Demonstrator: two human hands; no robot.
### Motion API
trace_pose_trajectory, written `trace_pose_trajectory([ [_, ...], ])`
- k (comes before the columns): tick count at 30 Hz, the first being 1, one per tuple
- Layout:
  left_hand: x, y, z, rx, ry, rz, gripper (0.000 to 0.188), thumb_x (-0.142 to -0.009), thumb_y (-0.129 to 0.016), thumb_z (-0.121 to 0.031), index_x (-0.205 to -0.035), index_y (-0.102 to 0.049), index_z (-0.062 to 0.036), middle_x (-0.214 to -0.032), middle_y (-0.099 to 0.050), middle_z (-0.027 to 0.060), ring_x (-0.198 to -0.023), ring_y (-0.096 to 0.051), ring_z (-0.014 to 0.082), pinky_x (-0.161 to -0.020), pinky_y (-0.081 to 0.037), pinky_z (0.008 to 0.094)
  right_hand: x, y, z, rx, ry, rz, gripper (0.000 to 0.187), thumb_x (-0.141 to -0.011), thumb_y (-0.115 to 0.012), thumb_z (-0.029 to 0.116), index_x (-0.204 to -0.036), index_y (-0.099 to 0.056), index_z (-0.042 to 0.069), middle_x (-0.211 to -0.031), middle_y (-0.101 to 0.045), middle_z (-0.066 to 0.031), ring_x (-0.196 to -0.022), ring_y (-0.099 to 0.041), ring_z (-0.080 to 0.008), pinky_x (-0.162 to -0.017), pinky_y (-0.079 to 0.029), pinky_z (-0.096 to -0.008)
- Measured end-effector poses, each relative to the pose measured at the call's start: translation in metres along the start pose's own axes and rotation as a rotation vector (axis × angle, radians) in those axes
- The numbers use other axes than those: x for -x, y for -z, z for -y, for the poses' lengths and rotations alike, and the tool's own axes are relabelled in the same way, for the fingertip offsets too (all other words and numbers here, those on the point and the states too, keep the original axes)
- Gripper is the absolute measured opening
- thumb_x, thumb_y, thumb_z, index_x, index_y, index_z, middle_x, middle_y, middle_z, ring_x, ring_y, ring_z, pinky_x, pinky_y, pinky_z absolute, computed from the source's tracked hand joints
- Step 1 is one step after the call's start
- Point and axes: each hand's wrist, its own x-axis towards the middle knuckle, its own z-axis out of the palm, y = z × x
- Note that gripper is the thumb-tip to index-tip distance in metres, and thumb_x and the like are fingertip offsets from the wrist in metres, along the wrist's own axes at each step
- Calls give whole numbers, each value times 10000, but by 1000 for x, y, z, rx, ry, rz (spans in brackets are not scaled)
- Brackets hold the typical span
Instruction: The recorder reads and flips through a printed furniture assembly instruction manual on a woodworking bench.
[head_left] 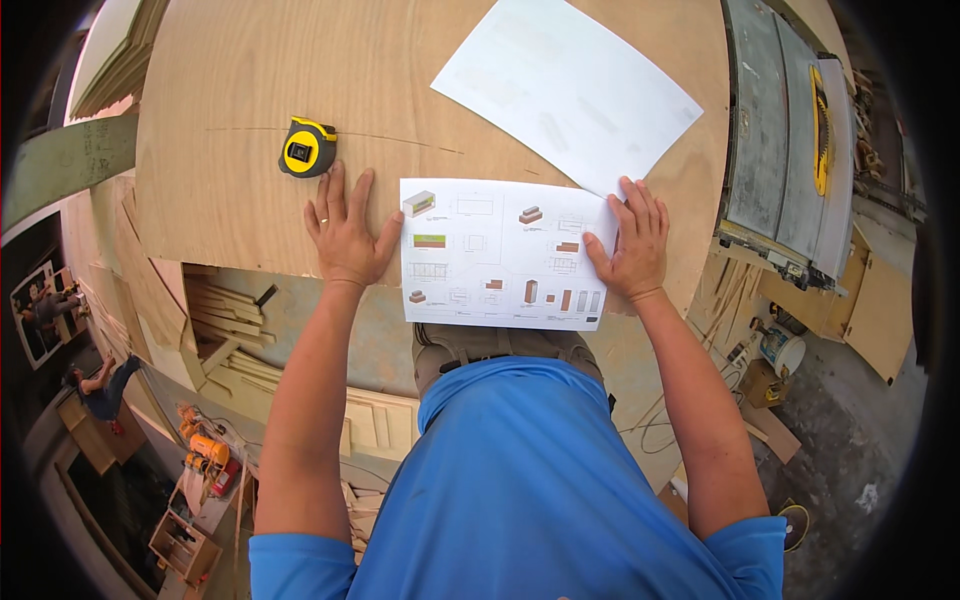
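Note:
A printed sheet of drawings [460, 260] lies at the near edge of the plywood panel [230, 220], its lower part reaching past that edge. My left hand [347, 232] rests flat on the wood, fingers spread, its thumb by the sheet's left side. On the sheet's right side sits my right hand [632, 240], fingers stretched out and thumb on the paper. A second sheet of paper [570, 95], pale with faint marks, lies beyond, its near corner by the right fingertips. Just past my left fingertips stands a yellow and black tape measure [307, 147].
A table saw [790, 150] with a yellow-edged blade guard adjoins the panel on the right. Wood strips [225, 310] are stacked below at left. An orange machine [208, 450] and a wooden toolbox [185, 547] stand lower left. Another person [105, 390] is farther left.

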Motion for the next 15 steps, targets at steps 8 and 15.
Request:
trace_pose_trajectory([
  [8, 0, -2, -1, 10, 2, 3, 739, -883, -677, -517, -1529, -476, -218, -1696, -262, 143, -1577, -204, 340, -1220, -103, 634, 2, 2, -2, 3, -5, 0, 584, -870, -704, 430, -1321, -591, 78, -1555, -474, -135, -1476, -389, -335, -1215, -247, -544],
  [15, 1, -3, 2, 10, -7, -12, 736, -885, -677, -512, -1531, -472, -226, -1699, -263, 131, -1578, -205, 332, -1220, -100, 632, 1, 1, 1, -12, -9, 12, 586, -872, -707, 406, -1331, -572, 67, -1558, -475, -151, -1477, -392, -354, -1210, -243, -559],
])
